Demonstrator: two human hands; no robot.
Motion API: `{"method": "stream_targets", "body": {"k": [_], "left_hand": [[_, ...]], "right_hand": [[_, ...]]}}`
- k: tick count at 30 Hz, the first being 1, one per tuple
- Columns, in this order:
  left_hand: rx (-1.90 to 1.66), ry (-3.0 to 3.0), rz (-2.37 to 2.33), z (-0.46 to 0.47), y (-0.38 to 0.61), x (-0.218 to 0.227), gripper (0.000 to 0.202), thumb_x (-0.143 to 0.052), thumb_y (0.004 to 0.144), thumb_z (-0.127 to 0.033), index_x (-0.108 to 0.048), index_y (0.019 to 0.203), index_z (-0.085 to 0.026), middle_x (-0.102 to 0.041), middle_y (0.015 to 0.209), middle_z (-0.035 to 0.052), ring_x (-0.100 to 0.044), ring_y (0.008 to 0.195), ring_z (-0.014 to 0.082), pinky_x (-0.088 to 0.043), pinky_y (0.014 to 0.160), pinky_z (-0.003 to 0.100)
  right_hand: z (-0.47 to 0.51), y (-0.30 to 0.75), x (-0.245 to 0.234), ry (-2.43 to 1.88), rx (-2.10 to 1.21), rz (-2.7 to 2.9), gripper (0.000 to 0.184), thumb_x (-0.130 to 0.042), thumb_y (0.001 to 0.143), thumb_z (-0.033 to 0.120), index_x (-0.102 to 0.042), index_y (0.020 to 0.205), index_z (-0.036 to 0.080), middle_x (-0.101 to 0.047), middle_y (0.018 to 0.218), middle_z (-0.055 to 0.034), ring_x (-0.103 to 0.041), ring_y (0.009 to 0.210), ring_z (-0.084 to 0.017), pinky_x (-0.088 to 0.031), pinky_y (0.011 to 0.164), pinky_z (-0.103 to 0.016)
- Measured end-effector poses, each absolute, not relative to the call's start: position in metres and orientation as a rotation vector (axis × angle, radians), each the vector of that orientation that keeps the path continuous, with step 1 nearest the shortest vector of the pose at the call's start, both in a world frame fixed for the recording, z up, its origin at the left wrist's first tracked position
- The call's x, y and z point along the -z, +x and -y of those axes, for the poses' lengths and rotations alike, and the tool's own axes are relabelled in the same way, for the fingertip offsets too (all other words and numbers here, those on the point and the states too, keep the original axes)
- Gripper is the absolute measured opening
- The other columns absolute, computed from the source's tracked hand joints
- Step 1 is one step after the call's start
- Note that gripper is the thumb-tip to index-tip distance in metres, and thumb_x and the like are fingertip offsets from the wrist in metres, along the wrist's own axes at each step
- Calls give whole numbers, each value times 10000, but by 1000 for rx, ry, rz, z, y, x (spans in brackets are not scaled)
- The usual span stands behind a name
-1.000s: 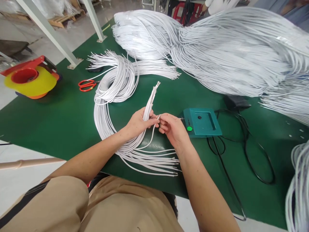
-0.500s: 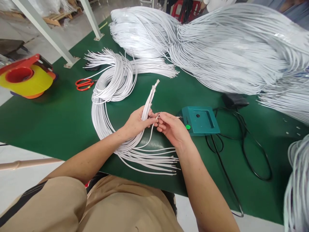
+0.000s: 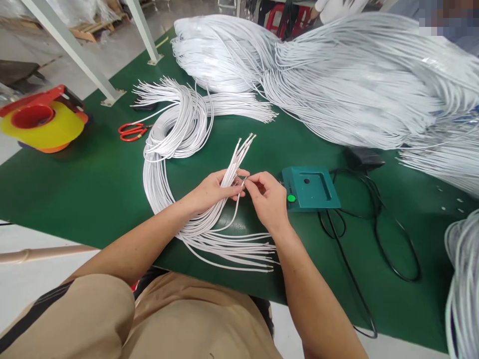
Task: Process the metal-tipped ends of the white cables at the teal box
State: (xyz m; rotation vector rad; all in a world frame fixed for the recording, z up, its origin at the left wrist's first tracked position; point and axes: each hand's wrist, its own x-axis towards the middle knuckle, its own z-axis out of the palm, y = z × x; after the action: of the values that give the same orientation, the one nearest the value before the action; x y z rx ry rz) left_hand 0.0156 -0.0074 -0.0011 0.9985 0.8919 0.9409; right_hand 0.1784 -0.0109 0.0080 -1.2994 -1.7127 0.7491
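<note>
My left hand (image 3: pixel 219 189) is closed around a bunch of white cables (image 3: pixel 236 162), whose tips fan out above the thumb. Between the thumb and forefinger of my right hand (image 3: pixel 266 197) is the end of a single white cable (image 3: pixel 236 212), pinched right by the left fingertips. From the left hand the bunch curves down into a larger white cable bundle (image 3: pixel 155 184) lying on the table. Several loose cable ends (image 3: pixel 258 249) spread below my right wrist. Just right of the right hand sits a teal device (image 3: pixel 310 188) with a green button.
Large heaps of white cable (image 3: pixel 348 80) cover the far side of the green table (image 3: pixel 93 199). Orange-handled scissors (image 3: pixel 131 132) and a tape dispenser (image 3: pixel 45 117) lie to the left. Black cords (image 3: pixel 377 214) loop on the right. Metal posts (image 3: pixel 75 52) stand at the back left.
The cable tips in my left hand have spread apart and leaned to the right. My right hand has turned, its back now more toward me, with its fingers still at the single cable's end.
</note>
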Motion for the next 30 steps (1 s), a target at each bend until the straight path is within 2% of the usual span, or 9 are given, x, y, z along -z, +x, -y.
{"method": "stream_targets", "body": {"k": [4,8,11,14,18,21,26,28,30], "left_hand": [[-926,875,-929,5,15,3,469,-817,667,-238,-651,1096,-150,-636,784,-5,-644,708,105,-510,667,223],[-935,917,-1022,2,17,6,444,-800,673,-214,-646,1084,-145,-619,749,-14,-674,720,123,-489,618,201],[-919,1004,-1094,0,19,7,415,-771,694,-197,-640,1085,-149,-625,790,-5,-697,744,138,-479,584,185],[-902,1053,-1147,-1,21,8,400,-755,701,-196,-631,1078,-139,-634,816,7,-708,758,151,-491,579,188],[-875,1096,-1188,-2,23,8,388,-739,705,-190,-628,1071,-128,-649,839,21,-715,765,159,-509,579,191],[-871,1151,-1216,-3,24,10,373,-726,709,-181,-630,1065,-123,-655,835,24,-718,763,160,-521,574,189],[-854,1219,-1247,-5,27,13,354,-709,703,-165,-640,1047,-119,-678,799,31,-719,757,168,-544,560,195],[-851,1242,-1260,-5,28,12,332,-704,701,-161,-649,1026,-116,-688,796,38,-720,761,173,-555,564,201],[-850,1247,-1271,-4,29,11,324,-703,700,-162,-653,1016,-114,-694,796,42,-722,761,176,-562,569,205]], "right_hand": [[9,184,-11,-1233,-140,2218,298,-400,955,207,-613,750,173,-599,802,-73,-525,769,-188,-394,708,-325],[1,199,-16,-1331,110,2392,185,-468,936,211,-646,957,169,-670,948,-86,-546,905,-242,-372,860,-383],[-5,210,-18,-1451,117,2440,160,-489,911,163,-646,938,161,-699,906,-74,-567,908,-245,-306,1007,-420],[-8,214,-19,-1476,-2,2504,173,-476,899,128,-640,862,169,-702,832,-60,-576,854,-224,-329,994,-386],[-10,215,-19,-1498,-31,2529,206,-475,810,35,-624,814,177,-690,790,-63,-556,836,-228,-361,950,-367],[-13,215,-17,-1504,0,2526,238,-459,770,4,-608,762,190,-665,720,-51,-537,809,-226,-343,1007,-381],[-15,215,-16,-1532,16,2491,251,-454,781,16,-624,750,199,-650,680,-40,-549,785,-214,-338,1070,-393],[-13,216,-17,-1525,13,2490,220,-479,812,54,-648,803,195,-675,721,-41,-578,842,-217,-293,1118,-437],[-10,219,-18,-1561,88,2412,182,-506,864,133,-667,934,182,-722,906,-72,-587,1017,-250,-185,1162,-538]]}}
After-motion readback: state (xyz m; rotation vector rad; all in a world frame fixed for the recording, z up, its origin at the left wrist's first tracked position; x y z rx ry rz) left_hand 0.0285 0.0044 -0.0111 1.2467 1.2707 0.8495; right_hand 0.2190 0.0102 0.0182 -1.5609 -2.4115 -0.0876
